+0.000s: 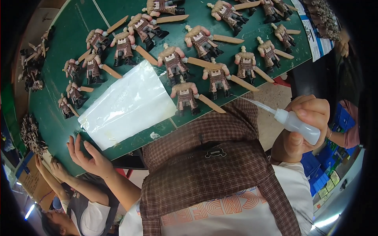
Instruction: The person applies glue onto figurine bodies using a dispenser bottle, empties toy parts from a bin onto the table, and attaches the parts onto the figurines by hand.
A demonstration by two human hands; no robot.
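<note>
Fingers of the right hand [305,129] clench a white plastic squeeze bottle [293,122], nozzle aimed at brown headless toy figures [185,96]; the left hand [88,157] lies open beside them, bracing on the green table [55,118].

The right hand [305,129] grips a small white squeeze bottle [297,125], its thin nozzle aimed toward rows of headless toy figures [185,96] lying on the green table [51,114]. The left hand [88,157] rests open at the table's edge, near a clear plastic bag [126,104]
</note>
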